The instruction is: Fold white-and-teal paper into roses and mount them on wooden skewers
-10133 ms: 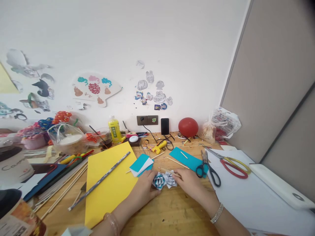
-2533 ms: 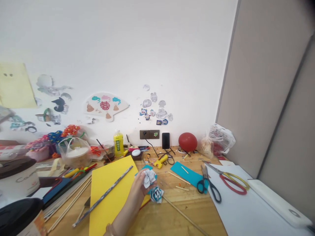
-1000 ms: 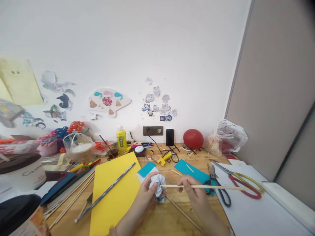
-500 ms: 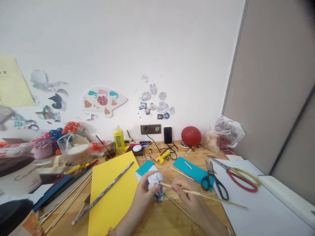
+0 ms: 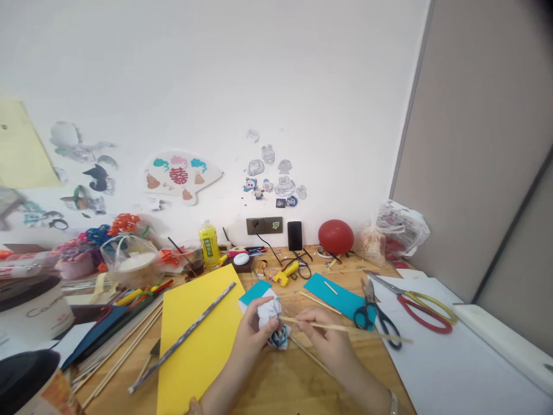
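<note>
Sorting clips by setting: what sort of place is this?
Likely a home craft desk: the left hand holds a paper flower, the right hand a wooden stick, with scissors and a glue gun nearby.

Paper flower (image 5: pixel 268 311) white; second flower (image 5: pixel 280 338) teal-and-white striped. Stick (image 5: pixel 345 328) pale wood. Card sheet (image 5: pixel 194 346) yellow, with a speckled grey strip (image 5: pixel 185 336). Paper (image 5: pixel 334 291) teal. Balloon (image 5: pixel 336 236) red. Bottle (image 5: pixel 208 243) yellow, green label.

There are two pairs of scissors (image 5: pixel 375 314) (image 5: pixel 400 295), two paper flowers (image 5: pixel 268 308) (image 5: pixel 281 338), two teal paper pieces (image 5: pixel 256 290) (image 5: pixel 334 291), one yellow sheet (image 5: pixel 194 346), one red balloon (image 5: pixel 336 236), one yellow bottle (image 5: pixel 208 243), one phone (image 5: pixel 295 235) and one glue gun (image 5: pixel 285 275).
</note>
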A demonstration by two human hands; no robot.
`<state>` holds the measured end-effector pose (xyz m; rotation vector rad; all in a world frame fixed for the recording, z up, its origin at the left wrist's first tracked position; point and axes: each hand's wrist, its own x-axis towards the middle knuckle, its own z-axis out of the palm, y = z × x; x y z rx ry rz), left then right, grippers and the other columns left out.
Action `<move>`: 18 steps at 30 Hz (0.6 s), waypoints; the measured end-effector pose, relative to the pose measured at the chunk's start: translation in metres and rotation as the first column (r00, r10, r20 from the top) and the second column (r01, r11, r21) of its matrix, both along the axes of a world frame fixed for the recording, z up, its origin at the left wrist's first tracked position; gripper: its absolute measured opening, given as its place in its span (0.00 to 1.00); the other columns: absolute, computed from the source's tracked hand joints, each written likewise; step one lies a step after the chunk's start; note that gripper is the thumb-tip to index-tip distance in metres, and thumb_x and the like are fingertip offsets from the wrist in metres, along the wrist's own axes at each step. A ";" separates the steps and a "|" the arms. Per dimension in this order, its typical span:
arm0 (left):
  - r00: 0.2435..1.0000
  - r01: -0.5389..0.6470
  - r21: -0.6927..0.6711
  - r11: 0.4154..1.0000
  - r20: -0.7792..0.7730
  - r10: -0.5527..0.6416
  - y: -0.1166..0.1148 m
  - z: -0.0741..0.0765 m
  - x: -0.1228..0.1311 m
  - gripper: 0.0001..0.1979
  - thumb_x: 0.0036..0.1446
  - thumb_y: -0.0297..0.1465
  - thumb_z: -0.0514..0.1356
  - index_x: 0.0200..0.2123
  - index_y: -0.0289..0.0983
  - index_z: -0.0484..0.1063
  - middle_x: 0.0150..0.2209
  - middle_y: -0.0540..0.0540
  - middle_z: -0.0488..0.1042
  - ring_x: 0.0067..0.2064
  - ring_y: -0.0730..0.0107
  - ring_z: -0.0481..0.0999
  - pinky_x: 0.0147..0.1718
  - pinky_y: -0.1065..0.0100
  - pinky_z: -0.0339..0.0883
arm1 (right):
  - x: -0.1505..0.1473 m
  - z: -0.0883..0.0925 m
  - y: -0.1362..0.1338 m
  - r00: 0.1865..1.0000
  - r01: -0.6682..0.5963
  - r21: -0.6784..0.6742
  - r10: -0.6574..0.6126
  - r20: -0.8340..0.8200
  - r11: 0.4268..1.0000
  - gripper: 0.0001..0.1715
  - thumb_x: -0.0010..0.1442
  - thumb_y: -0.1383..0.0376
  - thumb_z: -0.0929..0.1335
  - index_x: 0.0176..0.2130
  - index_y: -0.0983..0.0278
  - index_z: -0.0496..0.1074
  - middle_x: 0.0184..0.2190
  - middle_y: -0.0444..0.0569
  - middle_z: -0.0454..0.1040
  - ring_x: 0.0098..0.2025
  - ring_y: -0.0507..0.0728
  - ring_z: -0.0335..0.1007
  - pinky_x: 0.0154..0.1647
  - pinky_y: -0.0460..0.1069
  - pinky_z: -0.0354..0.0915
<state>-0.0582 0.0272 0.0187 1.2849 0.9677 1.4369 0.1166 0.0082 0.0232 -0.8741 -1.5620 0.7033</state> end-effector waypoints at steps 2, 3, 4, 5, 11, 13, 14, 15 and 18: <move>1.000 -0.022 0.017 1.000 -0.018 0.022 0.000 -0.002 0.000 0.22 0.33 0.39 0.72 0.34 0.39 0.73 0.30 0.49 0.75 0.32 0.63 0.73 0.33 0.66 0.65 | -0.002 -0.006 0.003 0.998 0.040 -0.046 -0.042 -0.044 0.998 0.22 0.58 0.49 0.64 0.25 0.63 0.72 0.23 0.48 0.75 0.28 0.56 0.72 0.30 0.49 0.67; 0.999 -0.031 0.021 0.999 -0.027 0.032 0.000 -0.003 0.001 0.21 0.33 0.38 0.72 0.34 0.39 0.74 0.31 0.48 0.76 0.33 0.63 0.73 0.33 0.67 0.65 | -0.003 -0.009 0.004 0.997 0.050 -0.067 -0.054 -0.061 0.996 0.24 0.58 0.49 0.63 0.24 0.63 0.71 0.21 0.48 0.74 0.26 0.55 0.71 0.29 0.49 0.67; 0.999 -0.037 0.023 0.999 -0.036 0.037 0.000 -0.004 0.001 0.21 0.34 0.37 0.72 0.35 0.39 0.74 0.31 0.48 0.75 0.33 0.63 0.72 0.34 0.67 0.64 | -0.005 -0.011 0.005 0.996 0.052 -0.081 -0.058 -0.072 0.995 0.25 0.59 0.49 0.63 0.24 0.64 0.71 0.21 0.48 0.74 0.25 0.55 0.71 0.28 0.49 0.67; 0.998 -0.038 0.023 0.999 -0.045 0.039 0.000 -0.005 0.001 0.21 0.35 0.37 0.71 0.35 0.39 0.74 0.31 0.48 0.75 0.33 0.64 0.72 0.33 0.67 0.64 | -0.006 -0.013 0.005 0.996 0.046 -0.086 -0.053 -0.077 0.995 0.24 0.58 0.49 0.63 0.24 0.64 0.71 0.21 0.48 0.74 0.25 0.55 0.71 0.28 0.49 0.67; 0.993 -0.029 0.044 0.999 -0.115 0.034 0.004 -0.005 -0.002 0.21 0.38 0.38 0.70 0.37 0.37 0.73 0.28 0.48 0.74 0.30 0.63 0.71 0.32 0.66 0.64 | -0.008 -0.008 0.002 0.996 -0.022 -0.043 0.018 -0.087 0.999 0.20 0.52 0.49 0.69 0.32 0.62 0.75 0.31 0.51 0.77 0.34 0.58 0.74 0.35 0.50 0.69; 0.988 -0.062 0.067 0.996 -0.136 0.071 0.006 -0.003 -0.005 0.21 0.39 0.39 0.69 0.38 0.38 0.73 0.32 0.46 0.74 0.33 0.60 0.72 0.33 0.65 0.65 | 0.000 -0.004 0.005 0.991 0.016 -0.029 -0.020 -0.129 0.999 0.24 0.50 0.45 0.68 0.36 0.62 0.74 0.31 0.51 0.77 0.33 0.58 0.74 0.34 0.51 0.69; 0.984 -0.087 0.081 0.993 -0.147 0.099 0.006 -0.002 -0.006 0.21 0.39 0.39 0.69 0.39 0.38 0.73 0.33 0.45 0.74 0.35 0.59 0.72 0.35 0.64 0.65 | 0.006 -0.002 0.007 0.986 0.056 -0.021 -0.059 -0.156 0.998 0.26 0.51 0.43 0.67 0.37 0.62 0.73 0.30 0.51 0.77 0.32 0.58 0.74 0.33 0.51 0.69; 0.979 -0.116 0.097 0.989 -0.160 0.131 0.007 -0.001 -0.009 0.21 0.40 0.38 0.68 0.39 0.38 0.73 0.35 0.44 0.74 0.37 0.58 0.73 0.36 0.64 0.65 | 0.014 -0.001 0.010 0.977 0.111 -0.015 -0.111 -0.183 0.994 0.27 0.53 0.43 0.64 0.37 0.62 0.72 0.29 0.51 0.76 0.32 0.58 0.73 0.33 0.51 0.69; 0.951 -0.201 0.151 0.968 -0.209 0.230 0.008 0.006 -0.016 0.19 0.40 0.37 0.68 0.38 0.39 0.74 0.41 0.43 0.74 0.42 0.55 0.72 0.39 0.63 0.64 | 0.038 0.003 0.016 0.931 0.287 -0.017 -0.283 -0.230 0.958 0.22 0.61 0.49 0.59 0.38 0.62 0.69 0.29 0.50 0.75 0.30 0.56 0.71 0.32 0.50 0.68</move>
